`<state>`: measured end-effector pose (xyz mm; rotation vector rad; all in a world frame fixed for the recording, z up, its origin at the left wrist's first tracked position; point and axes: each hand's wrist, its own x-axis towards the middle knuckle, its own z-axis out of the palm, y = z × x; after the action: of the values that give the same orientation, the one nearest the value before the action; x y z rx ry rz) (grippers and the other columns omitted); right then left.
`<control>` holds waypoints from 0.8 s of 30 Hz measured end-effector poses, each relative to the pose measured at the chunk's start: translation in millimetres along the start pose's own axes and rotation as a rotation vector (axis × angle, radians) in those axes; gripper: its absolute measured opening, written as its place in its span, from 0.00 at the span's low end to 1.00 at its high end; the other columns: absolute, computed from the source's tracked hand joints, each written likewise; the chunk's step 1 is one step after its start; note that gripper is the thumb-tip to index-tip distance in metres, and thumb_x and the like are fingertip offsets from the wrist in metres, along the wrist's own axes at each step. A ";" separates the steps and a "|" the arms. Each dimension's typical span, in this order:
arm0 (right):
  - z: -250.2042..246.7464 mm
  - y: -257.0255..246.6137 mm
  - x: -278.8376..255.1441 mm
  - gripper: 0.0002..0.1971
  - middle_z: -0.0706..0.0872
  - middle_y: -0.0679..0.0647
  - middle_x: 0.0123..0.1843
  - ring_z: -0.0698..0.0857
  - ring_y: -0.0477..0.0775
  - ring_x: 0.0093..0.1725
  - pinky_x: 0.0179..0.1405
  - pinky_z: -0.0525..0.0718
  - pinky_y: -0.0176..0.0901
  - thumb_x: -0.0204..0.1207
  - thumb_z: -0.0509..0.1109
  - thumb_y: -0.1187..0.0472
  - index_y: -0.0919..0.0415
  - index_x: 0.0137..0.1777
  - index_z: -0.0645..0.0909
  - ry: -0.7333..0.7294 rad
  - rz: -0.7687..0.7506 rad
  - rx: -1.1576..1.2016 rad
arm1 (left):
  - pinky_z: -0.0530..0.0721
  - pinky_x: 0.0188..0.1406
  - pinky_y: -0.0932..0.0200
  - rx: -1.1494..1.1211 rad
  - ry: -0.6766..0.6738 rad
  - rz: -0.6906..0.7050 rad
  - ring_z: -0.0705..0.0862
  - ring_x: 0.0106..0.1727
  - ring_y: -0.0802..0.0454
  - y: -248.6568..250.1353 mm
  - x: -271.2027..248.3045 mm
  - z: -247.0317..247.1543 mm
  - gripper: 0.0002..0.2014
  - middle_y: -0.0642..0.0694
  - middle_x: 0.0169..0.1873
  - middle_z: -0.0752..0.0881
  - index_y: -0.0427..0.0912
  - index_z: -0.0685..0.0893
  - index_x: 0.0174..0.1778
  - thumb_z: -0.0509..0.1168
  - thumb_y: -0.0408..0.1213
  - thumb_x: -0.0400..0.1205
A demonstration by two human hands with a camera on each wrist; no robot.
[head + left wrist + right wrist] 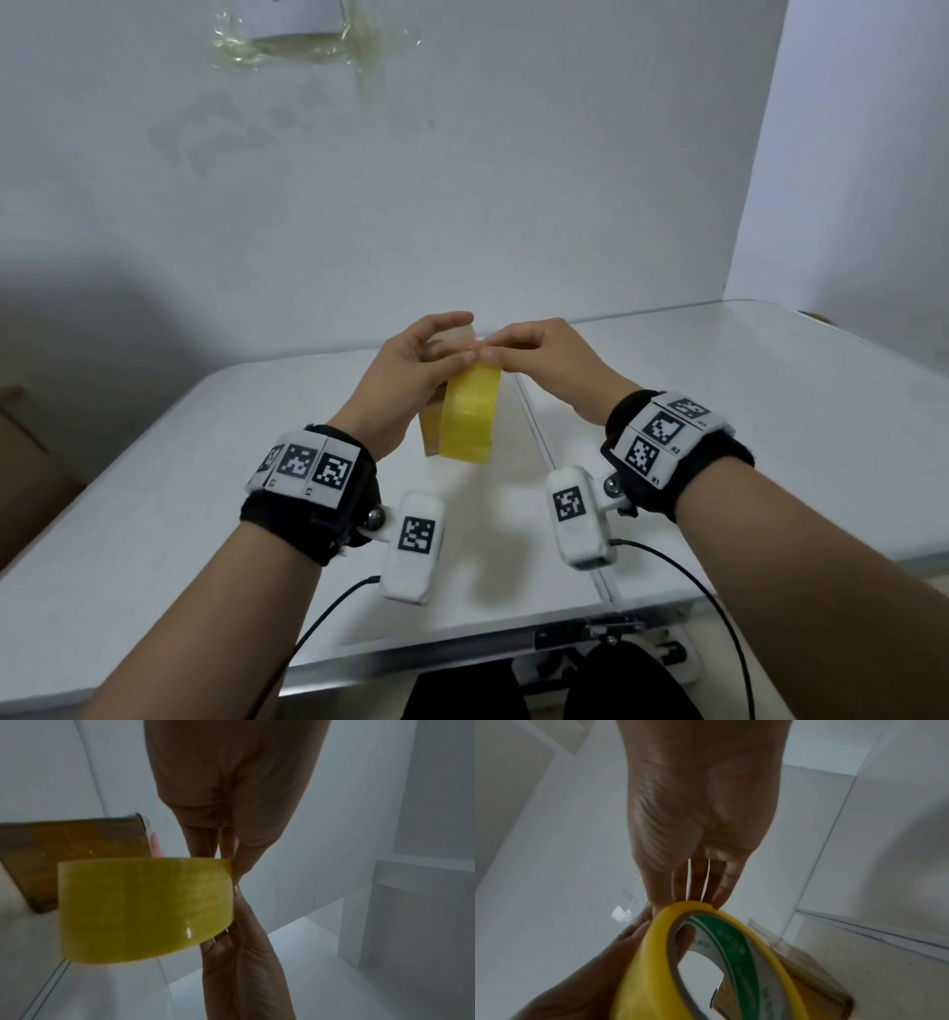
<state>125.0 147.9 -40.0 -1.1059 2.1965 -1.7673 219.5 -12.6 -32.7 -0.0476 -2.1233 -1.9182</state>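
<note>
now left hand (pixel 404 374) holds tape roll (pixel 470 422), right hand (pixel 545 361) pinches its top.

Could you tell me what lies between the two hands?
A yellow tape roll: left hand grips it, right hand pinches its top; head view.

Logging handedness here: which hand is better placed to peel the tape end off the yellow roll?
Right. The right hand pinches the top edge of the yellow tape roll; the left hand grips it through the core, steadying.
</note>
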 end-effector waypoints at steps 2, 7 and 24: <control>-9.9 7.7 -4.3 0.09 0.93 0.60 0.52 0.90 0.57 0.59 0.69 0.82 0.55 0.72 0.77 0.58 0.62 0.48 0.91 0.054 0.042 -0.015 | 0.87 0.45 0.60 -0.010 -0.001 -0.001 0.90 0.52 0.51 -7.2 4.2 14.6 0.20 0.40 0.56 0.91 0.46 0.80 0.70 0.69 0.30 0.81; -32.3 27.5 -17.3 0.11 0.93 0.62 0.51 0.90 0.59 0.58 0.69 0.82 0.56 0.71 0.78 0.58 0.64 0.49 0.90 0.088 0.150 -0.067 | 0.87 0.52 0.54 -0.021 -0.029 -0.031 0.90 0.52 0.53 -24.6 13.5 46.7 0.19 0.41 0.58 0.91 0.46 0.81 0.68 0.69 0.29 0.81; -59.1 60.6 -33.0 0.08 0.89 0.55 0.49 0.86 0.55 0.53 0.51 0.83 0.42 0.78 0.70 0.61 0.66 0.49 0.87 0.202 0.220 -0.246 | 0.88 0.54 0.57 -0.212 -0.207 -0.209 0.88 0.62 0.49 -58.0 37.2 83.3 0.33 0.45 0.72 0.80 0.51 0.72 0.78 0.69 0.23 0.79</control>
<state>91.0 218.3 -86.4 -0.7123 2.5963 -1.6113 156.3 56.2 -87.2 -0.0730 -2.1137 -2.3480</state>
